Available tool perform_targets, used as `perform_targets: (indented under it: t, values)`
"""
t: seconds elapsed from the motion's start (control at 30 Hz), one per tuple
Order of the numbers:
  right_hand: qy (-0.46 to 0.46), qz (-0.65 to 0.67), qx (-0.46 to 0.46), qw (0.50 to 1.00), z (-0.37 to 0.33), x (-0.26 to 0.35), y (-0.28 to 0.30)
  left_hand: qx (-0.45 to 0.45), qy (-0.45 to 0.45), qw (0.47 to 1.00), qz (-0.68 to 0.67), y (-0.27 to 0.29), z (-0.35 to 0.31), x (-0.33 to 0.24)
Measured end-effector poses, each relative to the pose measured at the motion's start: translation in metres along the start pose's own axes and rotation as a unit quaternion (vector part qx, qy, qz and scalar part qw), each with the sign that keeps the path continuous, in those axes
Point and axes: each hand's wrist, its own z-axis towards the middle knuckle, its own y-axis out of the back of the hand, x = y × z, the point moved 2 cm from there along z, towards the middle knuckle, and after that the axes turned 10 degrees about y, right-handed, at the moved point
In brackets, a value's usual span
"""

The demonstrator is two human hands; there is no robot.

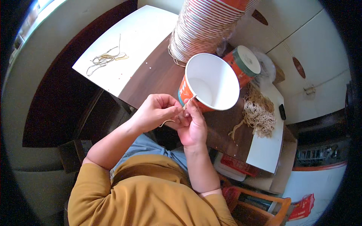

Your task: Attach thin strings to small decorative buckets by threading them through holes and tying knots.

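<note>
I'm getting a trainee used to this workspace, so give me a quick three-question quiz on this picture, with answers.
1. Multiple choice: what are the left hand and right hand pinching near the open bucket? A, scissors; B, thin cord; C, a brush.
2. True or false: the open bucket is orange inside.
3. Fill in the blank: the big tangled pile of cord lies on the person's ____ side of the table.

Key: 1, B. 2, false; its inside is white. 3, right.
</note>
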Motion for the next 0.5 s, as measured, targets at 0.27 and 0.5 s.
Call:
perform_targets:
  t: [0.27, 0.5]
  values:
    - [0.044, -0.060, -0.070, 0.995, -0.010, 0.000, 0.001, -0.052, -0.102, 0.993, 0.020, -0.007, 0.001, 0.005]
    - [0.058, -0.033, -0.047, 0.997, -0.010, -0.001, 0.011, -0.143, -0.310, 0.886, 0.315, -0.014, -0.003, -0.007]
